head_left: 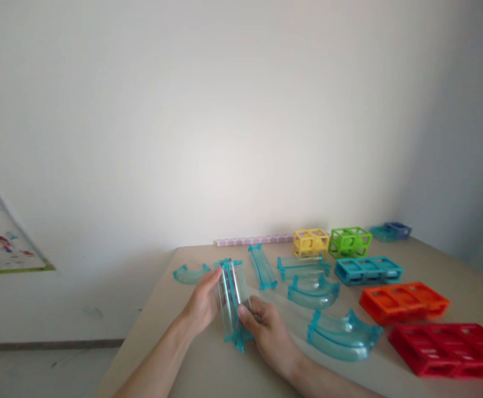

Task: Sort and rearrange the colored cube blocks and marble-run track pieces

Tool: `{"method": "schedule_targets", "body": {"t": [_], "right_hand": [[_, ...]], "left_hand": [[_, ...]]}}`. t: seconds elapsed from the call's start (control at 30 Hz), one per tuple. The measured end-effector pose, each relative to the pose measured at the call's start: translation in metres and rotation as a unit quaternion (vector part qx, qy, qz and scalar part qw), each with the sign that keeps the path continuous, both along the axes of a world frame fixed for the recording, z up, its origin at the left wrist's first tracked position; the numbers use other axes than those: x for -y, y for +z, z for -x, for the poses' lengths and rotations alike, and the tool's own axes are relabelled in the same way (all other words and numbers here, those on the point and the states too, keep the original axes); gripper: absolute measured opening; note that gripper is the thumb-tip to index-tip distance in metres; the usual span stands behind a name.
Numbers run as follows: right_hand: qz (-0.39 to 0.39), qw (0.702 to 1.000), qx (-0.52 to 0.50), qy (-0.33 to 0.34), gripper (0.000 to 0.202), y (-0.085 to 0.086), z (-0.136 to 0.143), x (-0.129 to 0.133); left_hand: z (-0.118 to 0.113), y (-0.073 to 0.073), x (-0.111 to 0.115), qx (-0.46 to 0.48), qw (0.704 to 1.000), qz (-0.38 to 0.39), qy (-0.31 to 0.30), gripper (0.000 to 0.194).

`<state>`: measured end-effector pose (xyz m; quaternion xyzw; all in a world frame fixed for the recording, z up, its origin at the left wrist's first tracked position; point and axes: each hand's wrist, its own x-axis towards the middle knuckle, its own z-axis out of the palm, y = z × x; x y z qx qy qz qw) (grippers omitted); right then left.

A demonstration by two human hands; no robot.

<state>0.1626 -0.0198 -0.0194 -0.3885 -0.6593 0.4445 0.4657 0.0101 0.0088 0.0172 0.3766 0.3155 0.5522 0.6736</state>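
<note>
Clear, blue-edged straight track pieces (227, 312), apparently two together, are held at 6 o'clock of the view, above the table (158, 309). Left hand (203, 301) holds their 9 o'clock side; right hand (268, 329) grips at 4 o'clock, thumb uppermost. Judged light, stiff, rather slippery plastic; end clips (237, 340) probably weakest, so grasp mid-length. No brand legible. Poster (0, 237) at 9 o'clock: print unreadable.

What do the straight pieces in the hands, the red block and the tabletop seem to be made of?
Held straight pieces: probably hard plastic, smooth and glossy; they are see-through, with bright streaks.
Red block: likely moulded plastic, opaque with a slight sheen; its colour looks even.
Tabletop: perhaps laminate, rather matte; the plain surface leaves the material open.
</note>
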Motion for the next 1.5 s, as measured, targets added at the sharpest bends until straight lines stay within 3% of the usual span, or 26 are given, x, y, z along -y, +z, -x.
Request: {"method": "schedule_targets", "body": {"t": [0.1, 0.27, 0.43, 0.6, 0.87, 1.13, 1.33, 1.5], "right_hand": [[-0.008, 1.0, 0.002, 0.008, 0.05, 0.0, 0.0, -0.001], [0.003, 1.0, 0.003, 0.014, 0.052, 0.001, 0.0, -0.001], [0.037, 0.999, -0.02, -0.014, 0.052, 0.0, 0.001, -0.002], [0.096, 0.992, -0.081, -0.008, 0.057, 0.001, 0.0, -0.004], [0.112, 0.985, -0.128, 0.0, 0.058, 0.005, 0.002, -0.003], [0.11, 0.991, -0.07, -0.008, 0.061, 0.0, 0.003, -0.006], [0.107, 0.989, -0.095, 0.03, 0.056, 0.001, 0.0, -0.007], [0.149, 0.965, -0.184, 0.113, 0.044, 0.009, -0.005, 0.003]], "left_hand": [[-0.001, 0.003, 0.001, -0.003, 1.0, -0.017, -0.006, 0.038], [-0.002, 0.008, -0.001, 0.0, 0.997, -0.067, 0.043, 0.036], [-0.005, 0.004, -0.008, 0.0, 0.995, -0.055, 0.079, 0.029], [-0.005, 0.0, -0.009, 0.007, 0.996, -0.04, 0.078, 0.031], [-0.007, 0.005, -0.004, 0.013, 0.998, -0.024, 0.052, 0.031], [-0.004, 0.001, -0.007, 0.01, 0.997, -0.05, 0.049, 0.027], [-0.006, 0.003, -0.007, -0.014, 0.994, -0.047, 0.098, 0.031], [-0.003, -0.009, -0.016, -0.1, 0.971, -0.046, 0.211, 0.031]]}}
